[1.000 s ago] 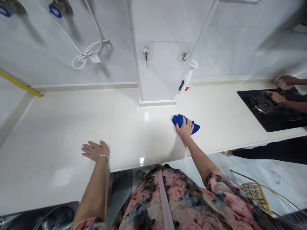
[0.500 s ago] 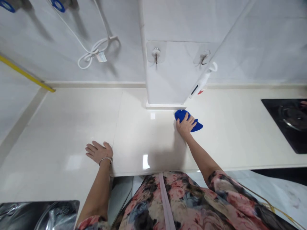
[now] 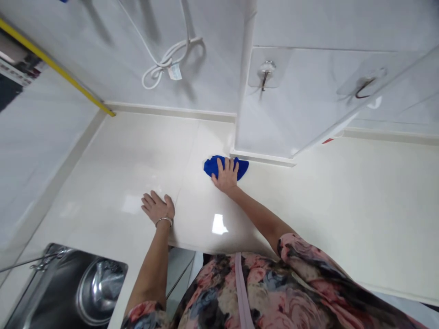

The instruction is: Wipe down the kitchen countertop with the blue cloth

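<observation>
Cream counter [image 3: 302, 219]: R hand [image 3: 224, 177] on 1 blue cloth [image 3: 214, 165], L hand [image 3: 157, 208] flat.

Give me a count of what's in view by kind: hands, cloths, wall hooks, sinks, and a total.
Hands: 2 (left hand, right hand)
Cloths: 1 (blue cloth)
Wall hooks: 2 (wall hook, wall hook)
Sinks: 1 (steel sink)
Total: 6
</observation>
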A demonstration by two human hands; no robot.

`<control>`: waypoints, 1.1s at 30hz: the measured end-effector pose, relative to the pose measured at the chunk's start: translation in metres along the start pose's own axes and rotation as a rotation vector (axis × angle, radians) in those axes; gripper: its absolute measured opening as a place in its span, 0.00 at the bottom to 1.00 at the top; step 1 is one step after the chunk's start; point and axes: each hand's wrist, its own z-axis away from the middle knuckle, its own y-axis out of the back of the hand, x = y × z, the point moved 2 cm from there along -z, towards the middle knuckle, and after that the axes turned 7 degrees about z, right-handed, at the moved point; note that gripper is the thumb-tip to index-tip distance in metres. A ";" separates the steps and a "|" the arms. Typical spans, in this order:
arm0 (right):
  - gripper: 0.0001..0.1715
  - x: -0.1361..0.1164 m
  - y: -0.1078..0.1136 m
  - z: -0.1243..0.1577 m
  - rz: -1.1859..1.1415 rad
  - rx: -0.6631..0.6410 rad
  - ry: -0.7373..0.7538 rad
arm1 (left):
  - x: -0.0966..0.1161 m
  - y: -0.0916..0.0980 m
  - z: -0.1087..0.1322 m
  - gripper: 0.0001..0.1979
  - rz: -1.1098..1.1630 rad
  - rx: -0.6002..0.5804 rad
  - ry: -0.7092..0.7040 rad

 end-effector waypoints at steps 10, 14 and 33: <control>0.45 -0.040 -0.014 0.099 -0.104 0.029 0.500 | 0.002 0.001 0.001 0.40 0.023 0.002 -0.002; 0.46 -0.024 -0.014 0.156 -0.123 0.040 0.634 | 0.003 0.001 0.003 0.40 0.061 0.013 -0.013; 0.19 0.044 -0.008 0.234 -0.256 0.286 0.166 | 0.043 -0.045 0.183 0.36 0.554 -0.499 -0.809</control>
